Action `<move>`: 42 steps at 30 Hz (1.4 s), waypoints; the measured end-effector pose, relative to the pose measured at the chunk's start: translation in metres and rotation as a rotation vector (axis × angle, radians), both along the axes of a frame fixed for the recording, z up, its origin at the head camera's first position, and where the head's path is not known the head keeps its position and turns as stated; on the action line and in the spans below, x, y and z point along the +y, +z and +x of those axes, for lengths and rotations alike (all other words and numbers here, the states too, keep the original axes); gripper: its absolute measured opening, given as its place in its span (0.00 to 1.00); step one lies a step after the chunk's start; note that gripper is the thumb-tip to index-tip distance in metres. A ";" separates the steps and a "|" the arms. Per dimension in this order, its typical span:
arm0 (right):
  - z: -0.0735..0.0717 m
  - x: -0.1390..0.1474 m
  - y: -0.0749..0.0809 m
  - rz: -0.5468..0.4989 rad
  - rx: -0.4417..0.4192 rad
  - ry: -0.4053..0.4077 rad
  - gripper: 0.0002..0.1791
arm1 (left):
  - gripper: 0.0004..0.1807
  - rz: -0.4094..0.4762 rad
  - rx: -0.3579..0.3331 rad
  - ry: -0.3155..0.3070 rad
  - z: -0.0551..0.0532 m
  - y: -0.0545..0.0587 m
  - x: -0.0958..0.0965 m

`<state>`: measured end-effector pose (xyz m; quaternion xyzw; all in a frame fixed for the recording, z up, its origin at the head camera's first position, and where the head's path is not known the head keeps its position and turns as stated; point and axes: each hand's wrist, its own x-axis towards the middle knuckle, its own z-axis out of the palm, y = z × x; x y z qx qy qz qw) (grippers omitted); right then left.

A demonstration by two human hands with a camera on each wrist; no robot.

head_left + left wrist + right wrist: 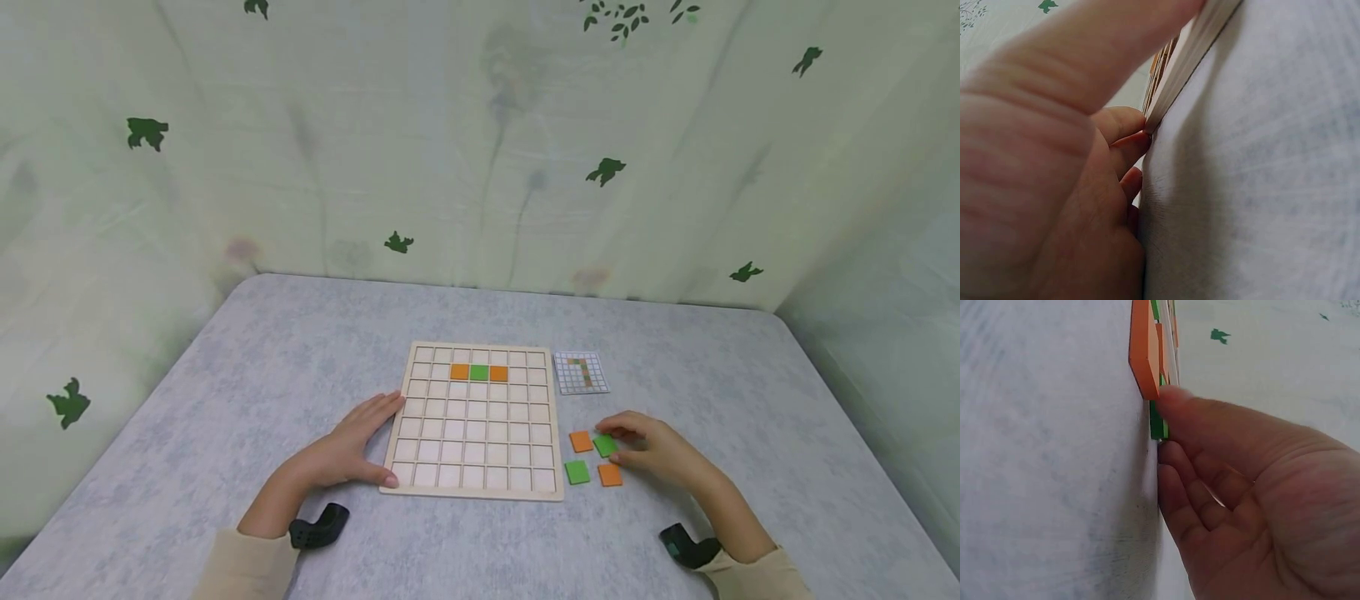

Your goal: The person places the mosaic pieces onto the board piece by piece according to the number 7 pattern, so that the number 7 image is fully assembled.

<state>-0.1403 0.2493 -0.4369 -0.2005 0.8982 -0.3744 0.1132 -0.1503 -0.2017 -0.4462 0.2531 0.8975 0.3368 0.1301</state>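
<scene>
A wooden grid board (465, 494) lies flat on the table, with an orange tile (459, 372), a green tile (478, 372) and another orange tile (498, 373) side by side in its second row. My left hand (347, 446) rests against the board's left side, fingers extended along the edge and thumb at the near left corner. To the right of the board, my right hand (658, 450) pinches a loose green square tile (604, 446) between thumb and fingers, low at the table. In the right wrist view, that green tile (1157, 422) is partly hidden by the thumb and a nearer orange tile (1145, 353).
Loose beside the board lie an orange tile (581, 442), a green tile (577, 472) and another orange tile (611, 475). A small pattern card (597, 385) sits at the board's upper right. A printed curtain (450, 167) hangs behind the grey table (300, 333).
</scene>
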 end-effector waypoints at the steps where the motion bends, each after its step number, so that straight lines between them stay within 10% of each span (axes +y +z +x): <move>1: 0.000 0.000 0.000 0.015 0.015 0.003 0.19 | 0.62 -0.002 -0.002 0.001 0.000 0.000 0.000; 10: 0.000 -0.007 0.003 0.099 0.040 -0.058 0.15 | 0.62 -0.004 -0.015 0.006 -0.001 0.000 0.000; 29: -0.023 -0.062 0.034 -0.131 0.213 0.022 0.18 | 0.62 0.015 -0.007 0.007 0.000 -0.001 -0.001; 42: -0.049 -0.116 0.025 -0.276 0.209 -0.016 0.18 | 0.62 0.019 -0.015 0.009 0.000 0.001 -0.001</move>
